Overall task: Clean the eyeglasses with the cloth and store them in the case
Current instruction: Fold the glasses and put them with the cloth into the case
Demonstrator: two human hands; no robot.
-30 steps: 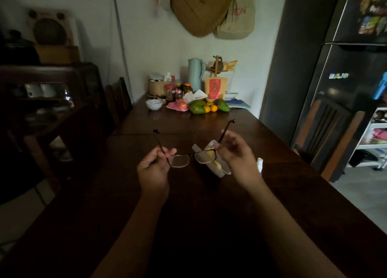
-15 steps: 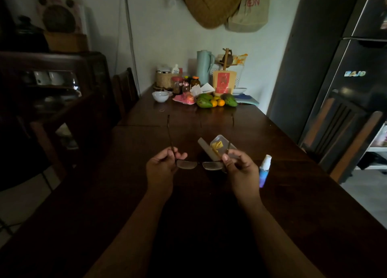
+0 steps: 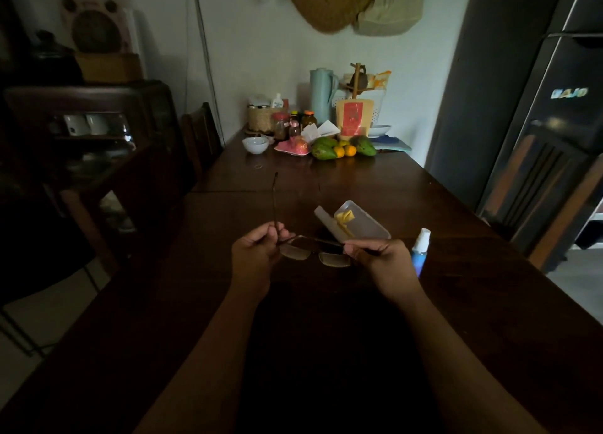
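Thin-framed eyeglasses (image 3: 315, 252) hang just above the dark wooden table (image 3: 424, 205), lenses down. My left hand (image 3: 256, 254) pinches the left hinge, and that temple arm points away from me. My right hand (image 3: 380, 259) pinches the right end of the frame; the right temple looks folded along the top of the lenses. Behind the glasses lies an open translucent grey case (image 3: 354, 223) with a folded yellow cloth (image 3: 344, 219) inside.
A small blue spray bottle (image 3: 420, 252) with a white cap stands right of my right hand. Fruit, jars, a white bowl (image 3: 255, 144) and a jug crowd the table's far end. Wooden chairs stand left and right; a dark fridge is at far right.
Both hands have lowered the glasses toward the table and tipped the lenses downward. The right temple, open a second ago, now lies folded. The camera has tilted, bringing the spray bottle into view.
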